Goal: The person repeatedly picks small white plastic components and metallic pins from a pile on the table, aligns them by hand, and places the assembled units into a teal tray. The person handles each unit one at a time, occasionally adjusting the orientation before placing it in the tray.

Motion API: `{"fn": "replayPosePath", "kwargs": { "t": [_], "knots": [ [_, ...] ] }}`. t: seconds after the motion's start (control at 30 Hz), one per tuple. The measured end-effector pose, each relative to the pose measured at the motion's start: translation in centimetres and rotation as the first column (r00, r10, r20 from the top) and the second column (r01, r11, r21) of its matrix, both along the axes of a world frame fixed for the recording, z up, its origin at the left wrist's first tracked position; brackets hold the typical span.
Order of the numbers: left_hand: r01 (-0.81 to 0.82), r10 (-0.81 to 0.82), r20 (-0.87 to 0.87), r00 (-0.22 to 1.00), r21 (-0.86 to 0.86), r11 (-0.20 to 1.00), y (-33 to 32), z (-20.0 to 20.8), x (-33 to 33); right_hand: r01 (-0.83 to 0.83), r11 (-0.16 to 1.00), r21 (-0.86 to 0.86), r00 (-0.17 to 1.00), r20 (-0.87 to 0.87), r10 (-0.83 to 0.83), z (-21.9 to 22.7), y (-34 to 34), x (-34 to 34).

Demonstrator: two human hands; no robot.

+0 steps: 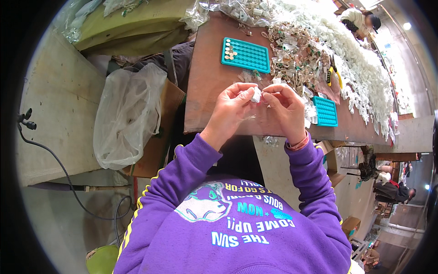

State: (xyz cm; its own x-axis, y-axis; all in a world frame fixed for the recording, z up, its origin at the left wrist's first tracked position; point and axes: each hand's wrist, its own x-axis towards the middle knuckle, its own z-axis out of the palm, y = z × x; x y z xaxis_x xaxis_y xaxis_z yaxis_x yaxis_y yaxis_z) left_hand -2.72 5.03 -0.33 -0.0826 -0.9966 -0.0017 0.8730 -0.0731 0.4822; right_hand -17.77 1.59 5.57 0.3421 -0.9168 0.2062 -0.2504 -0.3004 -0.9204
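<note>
The tabletop (pixel 205 102) looks matt; near its left edge lies a dimpled plastic tray (pixel 253 55), beyond that edge a crinkled, translucent plastic bag (pixel 129 116)

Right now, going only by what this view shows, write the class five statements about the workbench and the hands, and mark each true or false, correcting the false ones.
1. The left hand pinches a small white piece. True.
2. The yellow-handled pliers are in the right hand. False: the pliers lie apart from both hands, to the right of the larger teal tray.
3. Small round pieces sit toward the left end of the larger teal tray. True.
4. The clear plastic bag is to the right of the table. False: it is to the left.
5. The smaller teal tray is to the left of the left hand. False: it is to the right of the right hand.
</note>
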Motion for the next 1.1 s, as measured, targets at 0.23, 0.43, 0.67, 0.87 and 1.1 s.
{"fn": "replayPosePath", "kwargs": {
  "t": [0.23,0.43,0.67,0.87,1.1],
  "knots": [
    [0.004,-0.004,0.029,1.0,0.009,1.0,0.0,0.0,0.1,-0.166,0.848,-0.504,0.951,-0.308,0.003,1.2,-0.5,0.6],
    [0.01,-0.01,0.006,1.0,0.014,1.0,0.0,-0.7,-0.1,-0.195,0.8,-0.568,0.923,-0.382,-0.046,0.4,-0.1,0.8],
    [-0.052,0.051,0.088,0.995,0.009,0.999,0.0,0.3,-0.4,-0.132,0.816,-0.562,0.935,-0.345,-0.087,0.8,0.2,1.0],
    [0.048,0.68,0.593,0.432,-0.767,0.639,2.7,2.8,-1.0,0.374,0.854,-0.362,0.927,0.161,-0.338,0.7,2.1,-1.9],
    [0.378,0.879,0.231,-0.417,-0.836,0.398,-7.2,12.3,1.0,0.413,0.87,-0.27,0.91,0.152,-0.385,-0.6,5.8,-3.6]
  ]
}}
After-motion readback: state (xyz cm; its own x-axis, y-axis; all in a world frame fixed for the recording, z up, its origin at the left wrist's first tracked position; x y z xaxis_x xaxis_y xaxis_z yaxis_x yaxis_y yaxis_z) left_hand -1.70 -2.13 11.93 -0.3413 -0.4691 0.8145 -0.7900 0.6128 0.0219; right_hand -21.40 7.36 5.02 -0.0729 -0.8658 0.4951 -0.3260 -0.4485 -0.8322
